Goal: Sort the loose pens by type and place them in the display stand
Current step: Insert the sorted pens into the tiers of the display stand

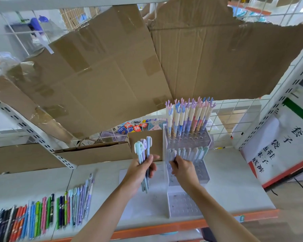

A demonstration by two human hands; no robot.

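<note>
Presently the left hand (143, 169) grips a bundle of pastel pens (144, 154) upright, clips uppermost, evidently as a ready supply of one type. The right hand (183, 169) is at the stand (187, 205), fingers curled about a pen (172, 154) at the left end of the second tier; whether that pen is seated in its hole cannot be told. The stand sits at the bench's front right, stepped so each row shows above the next. Its rear tier holds antler-topped pens (189, 116); the second tier holds a row of pastel pens, and the lower tiers show open holes. The loose pens (42, 213) lie side by side at the front left corner, grouped by colour and kind, presumably awaiting their turn. Legible writing: red "36" stickers (136, 128) on packs behind the stand. Chinese characters on the sign (276, 149) at right, not reliably readable.
</note>
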